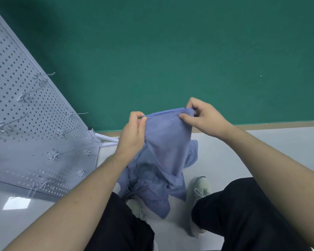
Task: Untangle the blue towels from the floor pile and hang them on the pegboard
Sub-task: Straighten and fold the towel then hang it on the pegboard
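Note:
A blue towel [163, 142] hangs in front of me, its stitched top hem stretched between both hands. My left hand [132, 134] pinches the hem's left corner and my right hand [201, 116] pinches the right corner. The cloth drapes down in folds toward the floor between my feet, where more blue fabric [152, 192] bunches; whether that is one towel or more I cannot tell. The grey pegboard [31, 115] leans at the left, with several bare metal hooks [53, 154] sticking out of it.
A green wall [170, 51] rises straight ahead above a tan baseboard. The floor [243, 151] is pale grey. My legs in black trousers and my pale shoes [200, 194] stand below the towel. The pegboard's white base frame [105, 138] reaches toward my left hand.

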A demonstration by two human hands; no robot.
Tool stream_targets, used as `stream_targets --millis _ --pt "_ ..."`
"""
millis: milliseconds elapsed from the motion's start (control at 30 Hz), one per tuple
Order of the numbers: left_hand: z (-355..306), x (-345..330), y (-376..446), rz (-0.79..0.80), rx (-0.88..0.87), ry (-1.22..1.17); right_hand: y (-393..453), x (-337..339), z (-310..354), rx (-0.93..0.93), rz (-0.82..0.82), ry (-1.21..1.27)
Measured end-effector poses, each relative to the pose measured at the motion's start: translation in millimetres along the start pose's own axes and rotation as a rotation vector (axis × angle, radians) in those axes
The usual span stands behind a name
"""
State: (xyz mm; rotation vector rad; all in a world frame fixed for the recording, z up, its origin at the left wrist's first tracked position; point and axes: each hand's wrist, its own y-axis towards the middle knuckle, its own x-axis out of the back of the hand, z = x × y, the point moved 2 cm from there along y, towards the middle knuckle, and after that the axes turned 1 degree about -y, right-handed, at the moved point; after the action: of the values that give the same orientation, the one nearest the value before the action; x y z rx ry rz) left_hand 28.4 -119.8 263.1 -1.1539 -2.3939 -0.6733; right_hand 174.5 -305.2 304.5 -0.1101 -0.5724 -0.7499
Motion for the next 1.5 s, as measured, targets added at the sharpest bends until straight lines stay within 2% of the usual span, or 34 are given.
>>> stream_targets --millis 200,367,500,633,733,867,933,1000,1067,1167,1233,1367,1500 --pt "-35.3 31.1 6.5 -0.008 -0.105 0.01 -0.8 24.8 40.2 0.004 0.005 0.057" --pt "-77.5 55.1 6.2 -0.081 -0.059 -0.149 -12.6 45.2 79.9 -0.128 0.016 0.225" --pt "-108.2 72.5 1.7 -0.038 -0.041 -0.291 -28.1 60.3 107.8 -0.195 0.054 0.324" --pt "-136.5 87.4 -0.6 -0.017 0.025 -0.377 -39.8 69.0 135.1 -0.144 0.0 0.345" --pt "-156.2 94.9 -3.5 -0.084 0.09 -0.447 -44.7 64.7 155.2 -0.124 -0.052 0.308" --pt "-170.4 96.5 -19.1 -0.14 0.05 -0.337 -47.7 55.9 175.1 -0.109 -0.158 0.243" --pt "-170.5 93.1 -26.9 -0.142 0.068 -0.417 -50.2 53.3 178.5 -0.12 -0.186 0.243" --pt "-171.8 88.6 -36.1 -0.144 0.161 -0.623 -52.8 50.4 178.0 -0.152 -0.185 0.302" --pt "-172.9 81.2 -47.4 -0.041 0.267 -0.882 -56.3 46.1 175.7 -0.2 -0.181 0.431" --pt "-173.9 64.2 -70.7 0.288 0.402 -1.169 -61.6 43.3 175.1 -0.318 -0.168 0.649" --pt "-170.7 53.3 -83.2 0.408 0.497 -1.134 -63.7 45.0 172.6 -0.39 -0.172 0.697" --pt "-164.0 45.7 -79.4 0.267 0.446 -0.941 -68.7 52.7 162.9 -0.459 -0.206 0.69" --pt "-171.9 51.6 -73.2 0.211 0.366 -0.955 -73.7 55.9 150.3 -0.51 -0.179 0.762"
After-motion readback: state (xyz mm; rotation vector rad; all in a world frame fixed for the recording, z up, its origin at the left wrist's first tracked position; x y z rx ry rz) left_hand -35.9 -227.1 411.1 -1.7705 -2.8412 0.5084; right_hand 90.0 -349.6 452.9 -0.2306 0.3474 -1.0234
